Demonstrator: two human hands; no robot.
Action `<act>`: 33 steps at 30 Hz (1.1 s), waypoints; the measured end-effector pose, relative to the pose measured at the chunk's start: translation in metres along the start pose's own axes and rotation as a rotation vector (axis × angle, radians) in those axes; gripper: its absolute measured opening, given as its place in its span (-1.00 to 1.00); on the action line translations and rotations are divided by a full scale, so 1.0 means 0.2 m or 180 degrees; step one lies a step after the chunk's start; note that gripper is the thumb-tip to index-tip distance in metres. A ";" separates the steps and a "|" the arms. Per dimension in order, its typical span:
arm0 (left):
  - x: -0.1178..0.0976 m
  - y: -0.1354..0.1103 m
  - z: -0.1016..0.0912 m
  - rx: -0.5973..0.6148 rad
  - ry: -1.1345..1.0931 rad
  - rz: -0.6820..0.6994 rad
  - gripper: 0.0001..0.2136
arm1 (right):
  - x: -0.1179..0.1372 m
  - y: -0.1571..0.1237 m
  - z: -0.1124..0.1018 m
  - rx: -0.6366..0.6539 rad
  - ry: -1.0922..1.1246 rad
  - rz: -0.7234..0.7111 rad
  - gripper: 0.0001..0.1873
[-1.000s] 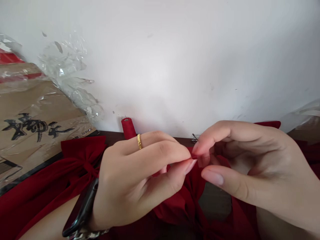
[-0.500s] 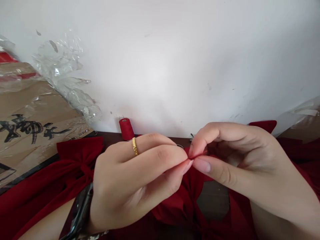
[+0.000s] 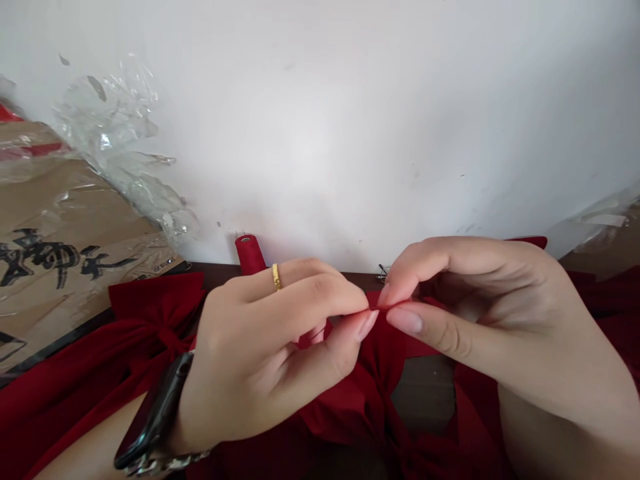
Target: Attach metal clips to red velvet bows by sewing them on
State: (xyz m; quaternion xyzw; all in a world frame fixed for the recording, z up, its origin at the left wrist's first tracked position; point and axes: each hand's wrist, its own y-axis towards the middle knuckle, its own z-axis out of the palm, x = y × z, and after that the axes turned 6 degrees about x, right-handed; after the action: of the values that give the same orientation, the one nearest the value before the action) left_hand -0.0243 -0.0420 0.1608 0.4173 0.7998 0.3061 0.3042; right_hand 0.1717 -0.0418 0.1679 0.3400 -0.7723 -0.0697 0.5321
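Between my two hands runs a short red thread (image 3: 379,308). My left hand (image 3: 280,340), with a gold ring and a watch on the wrist, pinches one end between thumb and forefinger. The thumb and forefinger of my right hand (image 3: 465,320) are closed on the other end; whether a needle is there too I cannot tell. Red fabric bows (image 3: 350,407) lie below both hands, partly hidden by them. Behind my left hand stands a red thread spool (image 3: 249,255) with thin needles or pins sticking up at its top.
At the left, a cardboard box (image 3: 75,207) with black writing leans near crumpled clear plastic (image 3: 120,147). Another red bow (image 3: 157,313) lies in front of it. A small metal pin (image 3: 383,272) is by the white wall (image 3: 310,120). More plastic-wrapped cardboard (image 3: 610,233) is at the right.
My fingertips have drawn slightly apart, and more of the red thread shows between them. The view has shifted a little.
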 end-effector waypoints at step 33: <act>0.03 0.00 -0.02 0.0315 -0.0158 -0.0072 -0.90 | -0.02 0.01 0.02 0.0025 -0.0163 -0.0225 -0.96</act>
State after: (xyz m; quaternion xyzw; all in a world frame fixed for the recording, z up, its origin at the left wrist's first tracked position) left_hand -0.0299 -0.0380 0.1630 0.4303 0.8108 0.2523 0.3063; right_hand 0.1676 -0.0388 0.1635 0.3672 -0.7734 -0.0941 0.5080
